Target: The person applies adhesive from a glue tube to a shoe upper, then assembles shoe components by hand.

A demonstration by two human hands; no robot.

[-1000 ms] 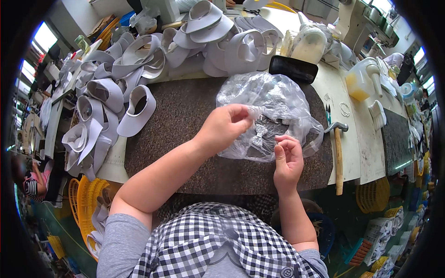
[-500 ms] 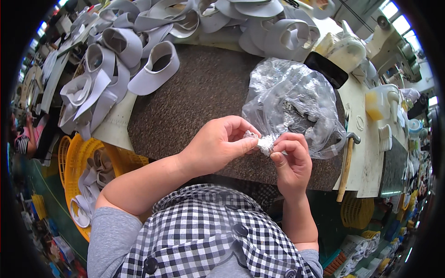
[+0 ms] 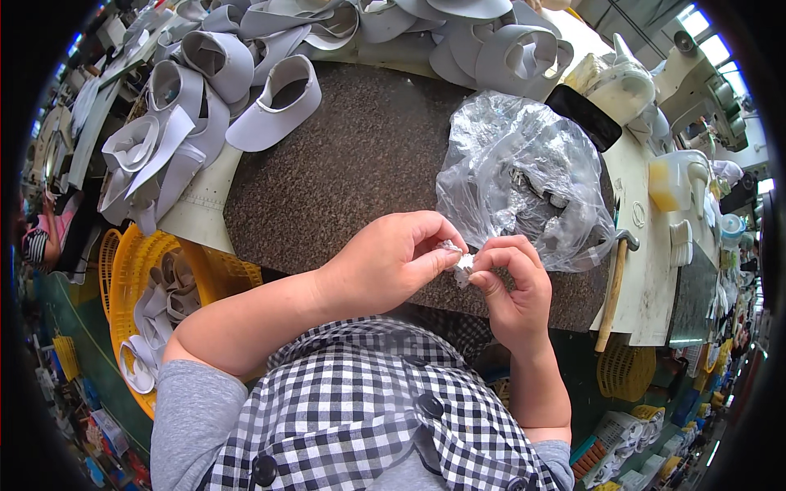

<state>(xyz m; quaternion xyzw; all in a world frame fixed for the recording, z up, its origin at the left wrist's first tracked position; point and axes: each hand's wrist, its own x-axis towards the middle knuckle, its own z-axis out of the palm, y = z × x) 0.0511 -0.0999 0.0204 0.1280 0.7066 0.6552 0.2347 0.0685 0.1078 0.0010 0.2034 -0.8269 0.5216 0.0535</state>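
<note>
A small crumpled piece of silvery-white foil (image 3: 463,269) sits between my two hands, just over the near edge of the dark speckled board (image 3: 352,164). Thumb and fingers of my left hand (image 3: 393,255) pinch one side of it. On the other side, my right hand (image 3: 516,286) grips it with thumb and forefinger. What lies inside the foil is hidden. Beyond my hands, a clear plastic bag (image 3: 483,139) rests open on the board with dark and silvery bits inside.
White curved visor-like pieces (image 3: 278,106) are heaped along the far and left sides. A yellow basket (image 3: 131,327) with similar pieces stands at the left. To the right are a black phone (image 3: 584,117), a hammer (image 3: 612,295), a white brush (image 3: 681,244) and a tub (image 3: 671,182).
Both hands have stayed together around the foil, the fingers shifting slightly and covering more of it. The view has tilted a little, so the board and bag appear higher.
</note>
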